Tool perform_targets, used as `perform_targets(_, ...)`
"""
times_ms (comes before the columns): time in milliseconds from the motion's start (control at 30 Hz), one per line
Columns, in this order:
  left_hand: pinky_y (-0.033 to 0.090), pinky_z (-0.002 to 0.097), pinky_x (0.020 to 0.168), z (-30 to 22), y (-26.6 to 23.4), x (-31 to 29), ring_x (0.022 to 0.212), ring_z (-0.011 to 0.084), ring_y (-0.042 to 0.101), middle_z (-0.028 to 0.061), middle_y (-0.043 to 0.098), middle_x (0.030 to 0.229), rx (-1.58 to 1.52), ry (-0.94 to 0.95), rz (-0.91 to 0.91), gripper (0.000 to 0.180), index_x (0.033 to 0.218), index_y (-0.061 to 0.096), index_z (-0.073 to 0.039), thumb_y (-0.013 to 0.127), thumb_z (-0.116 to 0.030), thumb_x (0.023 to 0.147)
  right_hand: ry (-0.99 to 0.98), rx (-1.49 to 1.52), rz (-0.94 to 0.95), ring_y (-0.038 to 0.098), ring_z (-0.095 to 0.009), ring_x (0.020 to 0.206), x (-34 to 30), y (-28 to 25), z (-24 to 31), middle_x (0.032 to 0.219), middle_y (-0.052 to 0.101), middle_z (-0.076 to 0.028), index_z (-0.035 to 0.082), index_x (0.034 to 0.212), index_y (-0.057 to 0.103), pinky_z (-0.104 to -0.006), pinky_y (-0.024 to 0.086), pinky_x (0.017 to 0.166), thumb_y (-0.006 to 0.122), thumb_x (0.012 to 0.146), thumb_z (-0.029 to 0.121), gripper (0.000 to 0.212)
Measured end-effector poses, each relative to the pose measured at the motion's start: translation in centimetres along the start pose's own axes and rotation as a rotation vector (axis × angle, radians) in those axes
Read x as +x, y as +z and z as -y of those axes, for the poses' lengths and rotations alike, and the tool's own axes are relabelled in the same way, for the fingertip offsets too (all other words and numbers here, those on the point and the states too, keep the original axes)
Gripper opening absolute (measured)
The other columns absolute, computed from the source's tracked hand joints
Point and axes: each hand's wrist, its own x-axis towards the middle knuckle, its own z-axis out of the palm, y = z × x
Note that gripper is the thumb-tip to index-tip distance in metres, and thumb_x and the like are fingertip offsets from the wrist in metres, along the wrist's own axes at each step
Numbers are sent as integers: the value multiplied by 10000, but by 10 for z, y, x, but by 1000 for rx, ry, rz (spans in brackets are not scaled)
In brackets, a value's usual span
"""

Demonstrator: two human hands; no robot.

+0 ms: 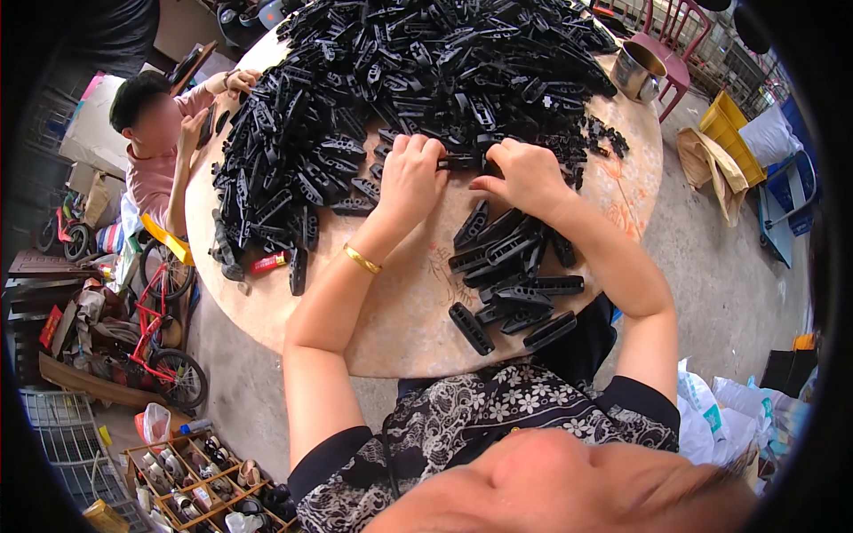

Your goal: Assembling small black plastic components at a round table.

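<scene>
Over the round table's near half, my left hand [413,178] and my right hand [526,176] face each other with curled fingers. A dark, slotted black plastic piece [460,163] spans the gap between them, gripped at its two ends. Its exact shape blends into the large heap of black plastic parts [391,71] just beyond. Below my right hand lies a smaller, loose pile of long black slotted pieces [515,258]. A gold bangle [362,258] circles my left wrist.
Small black parts [606,135] lie at the heap's right edge, near a metal pot [638,71]. A red tube [269,263] rests on the tabletop [382,329] at left. Across the left side, another person [160,151] handles parts. A red bicycle [151,329] stands beyond.
</scene>
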Motion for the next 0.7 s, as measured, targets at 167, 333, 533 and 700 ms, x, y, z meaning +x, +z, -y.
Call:
perform_targets(167,463,268,677,-4,-9,-2,732,157,557,52,595,822,-336,-128,-36,253,968,593,-23,677,-68,733,7,8,-35,628,-292,780,-2,9,-8,813,609,-119,40,828,613,-382,510,669,674,775,336,307)
perform_targets(333,430,190,618,-3,-8,-1,683,47,519,-2,587,845,-852,-339,43,239,1008,572,-18,665,-65,794,-31,222,-286,615,-302,740,5,-2,-8,814,609,-126,26,917,650,-370,498,639,682,779,203,226)
perform_targets(533,477,220,803,-11,2,-2,912,80,575,83,590,1122,-1130,-345,153,235,1008,550,-17,660,-22,800,-43,531,-225,637,-255,701,9,-14,-12,854,647,-126,2,909,681,-310,498,620,676,793,99,151)
perform_targets(700,483,246,858,-8,4,-2,983,113,583,120,551,1201,-1107,-302,102,256,1034,531,4,651,6,808,18,780,-271,643,-192,712,10,-12,-5,894,662,-121,-9,918,680,-274,496,630,667,795,39,133)
